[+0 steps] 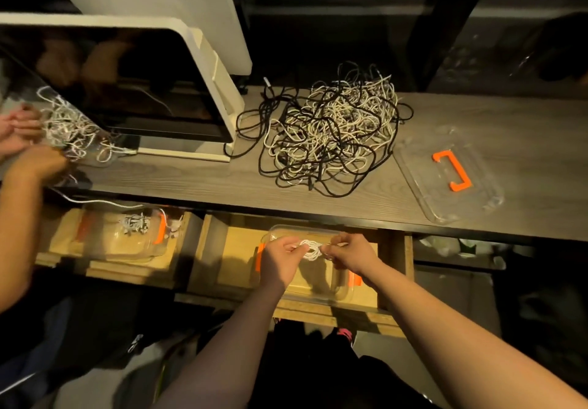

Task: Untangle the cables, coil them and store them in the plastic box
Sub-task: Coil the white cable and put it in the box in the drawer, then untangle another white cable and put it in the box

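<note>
Dim warm light, deep shadows below, wide-angle bending and soft blur at edges.

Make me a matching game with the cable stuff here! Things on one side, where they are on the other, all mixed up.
Things:
1. big tangled cable pile
2. small white coil
3. clear lid with orange handle
4. plastic box

Places:
A. in the open drawer under the hands
B. flat on the desk, at the right
C. pinched between the left hand and right hand
D. on the desk beside the monitor

Pairs: 1-D, 2-C, 3-B, 4-A
</note>
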Tool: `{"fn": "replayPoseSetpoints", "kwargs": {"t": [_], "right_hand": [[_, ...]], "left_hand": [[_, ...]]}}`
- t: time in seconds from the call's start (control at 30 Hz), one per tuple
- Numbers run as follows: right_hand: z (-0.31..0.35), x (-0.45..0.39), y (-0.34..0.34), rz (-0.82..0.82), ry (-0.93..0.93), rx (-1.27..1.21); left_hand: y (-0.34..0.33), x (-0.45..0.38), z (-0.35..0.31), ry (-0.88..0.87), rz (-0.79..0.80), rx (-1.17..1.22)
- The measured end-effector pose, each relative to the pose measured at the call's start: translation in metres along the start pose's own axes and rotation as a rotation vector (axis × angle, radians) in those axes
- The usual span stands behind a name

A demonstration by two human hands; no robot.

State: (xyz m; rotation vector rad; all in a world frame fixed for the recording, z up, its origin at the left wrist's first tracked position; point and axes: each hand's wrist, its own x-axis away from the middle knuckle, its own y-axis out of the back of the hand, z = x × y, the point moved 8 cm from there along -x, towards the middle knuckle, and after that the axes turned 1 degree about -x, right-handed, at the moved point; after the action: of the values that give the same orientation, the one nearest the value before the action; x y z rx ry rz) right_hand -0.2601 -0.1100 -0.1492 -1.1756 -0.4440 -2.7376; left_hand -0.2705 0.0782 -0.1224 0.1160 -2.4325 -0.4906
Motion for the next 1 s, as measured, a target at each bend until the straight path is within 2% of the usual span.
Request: {"fn": "replayPoseSetpoints", "kwargs": {"t": [0.17,0.37,0.6,0.73,0.8,0.9,1.0], "right_hand": [[0.004,0.002,0.023,0.001,-0.061,0.060],[0.046,0.012,0.043,0.039,-0.014,-0.115],[0.123,-0.019,0.080,-0.172,0.212,-0.236],[0.168,-0.047,0.110,-0.249,0.330,-0.265],[0.186,-0.064,0.122,-0.309,0.374,-0.198],[0.208,-0.082,0.133,-0.404,0.420,-0.020],[0.226,-0.093,0.133,-0.418,0.462,0.298]], "left_hand": [[0.006,-0.008,-0.021,-0.060,-0.042,-0.016],[-0.009,-0.020,-0.071,-0.189,-0.073,-0.076],[-0.024,-0.047,-0.145,-0.324,0.022,-0.082],[-0.021,-0.067,-0.191,-0.373,-0.066,-0.156],[-0.023,-0.077,-0.214,-0.424,-0.088,-0.227],[-0.035,-0.099,-0.245,-0.495,-0.040,-0.283],[-0.052,-0.120,-0.272,-0.552,0.026,-0.333]]}}
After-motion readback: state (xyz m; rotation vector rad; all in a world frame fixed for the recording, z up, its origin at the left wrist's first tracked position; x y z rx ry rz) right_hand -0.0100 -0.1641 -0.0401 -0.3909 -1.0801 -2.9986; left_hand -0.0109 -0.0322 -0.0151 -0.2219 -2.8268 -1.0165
